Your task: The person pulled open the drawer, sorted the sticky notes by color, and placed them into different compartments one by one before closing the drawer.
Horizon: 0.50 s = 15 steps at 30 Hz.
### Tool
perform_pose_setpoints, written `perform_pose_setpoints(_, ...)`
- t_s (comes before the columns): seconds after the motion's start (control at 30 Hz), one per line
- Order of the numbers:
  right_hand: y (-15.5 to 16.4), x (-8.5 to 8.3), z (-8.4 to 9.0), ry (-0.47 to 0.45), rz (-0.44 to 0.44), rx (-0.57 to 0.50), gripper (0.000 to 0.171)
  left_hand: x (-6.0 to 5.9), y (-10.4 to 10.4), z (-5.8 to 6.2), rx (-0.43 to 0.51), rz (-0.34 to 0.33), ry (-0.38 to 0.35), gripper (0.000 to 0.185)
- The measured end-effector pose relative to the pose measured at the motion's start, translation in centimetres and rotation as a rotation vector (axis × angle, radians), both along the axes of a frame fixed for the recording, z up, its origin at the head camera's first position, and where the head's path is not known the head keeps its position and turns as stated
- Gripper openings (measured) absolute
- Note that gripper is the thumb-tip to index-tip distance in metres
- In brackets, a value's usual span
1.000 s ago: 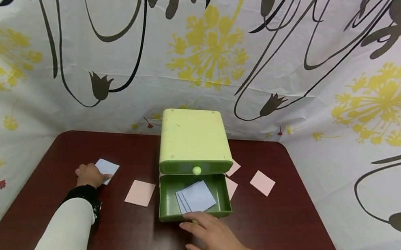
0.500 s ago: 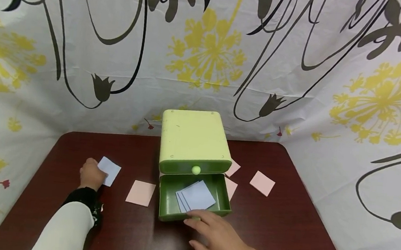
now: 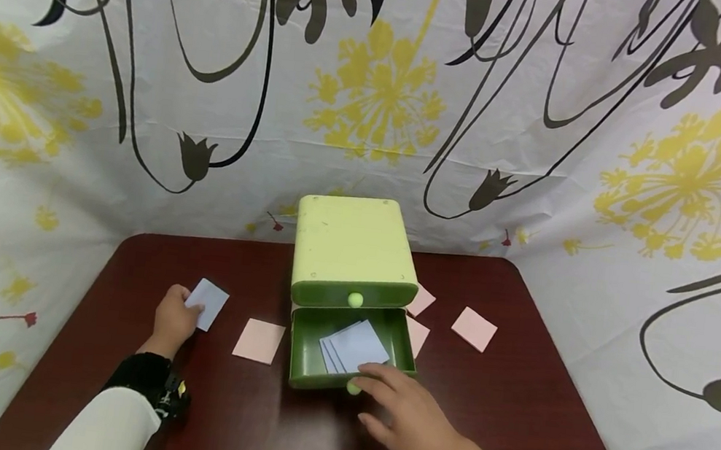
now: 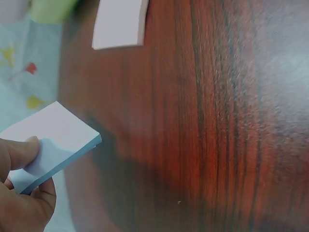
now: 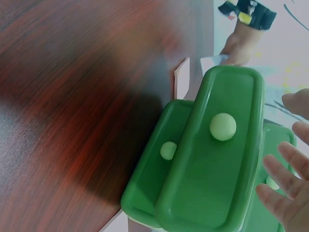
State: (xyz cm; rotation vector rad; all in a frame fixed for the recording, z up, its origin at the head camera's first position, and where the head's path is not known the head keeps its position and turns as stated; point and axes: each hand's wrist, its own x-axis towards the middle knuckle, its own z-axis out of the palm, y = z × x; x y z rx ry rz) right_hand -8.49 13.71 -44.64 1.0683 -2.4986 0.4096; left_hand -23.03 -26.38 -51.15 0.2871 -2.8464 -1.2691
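My left hand [image 3: 175,319] pinches a light-blue sticky-note pad [image 3: 208,304] between thumb and fingers. In the left wrist view the pad [image 4: 58,133] is tilted above the table, thumb on top and fingers beneath. A pale-green drawer box [image 3: 355,239] has one green drawer [image 3: 306,348] pulled out, with several blue pads [image 3: 357,346] overlapping inside it. Over that drawer's front edge and round knob [image 3: 353,387], my right hand [image 3: 415,421] hovers with spread, relaxed fingers. The right wrist view shows its fingers [image 5: 285,179] beside the drawer front [image 5: 203,179]; whether they touch it is unclear.
A pink pad [image 3: 259,340] lies left of the box, and another pink pad [image 3: 474,329] lies to its right. Two more pink pads sit partly hidden against the box's right side. Patterned cloth [image 3: 247,110] hangs behind the dark wooden table [image 3: 234,424].
My left hand has picked the blue pad up from the table and moved it slightly right. My right hand has shifted a little right, uncovering the drawer knob.
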Motion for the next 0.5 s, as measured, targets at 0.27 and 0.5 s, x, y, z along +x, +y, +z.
perform_pose_setpoints(0.27, 1.0, 0.0, 0.0, -0.02, -0.034, -0.065, 0.052, 3.3, 1.9, 3.4, 0.02, -0.038, 0.05, 0.021)
perform_pose_setpoints(0.5, 1.4, 0.1, 0.1, -0.023, -0.057, -0.099, 0.051, 5.9, 4.6, 6.4, 0.002, -0.128, 0.154, 0.017)
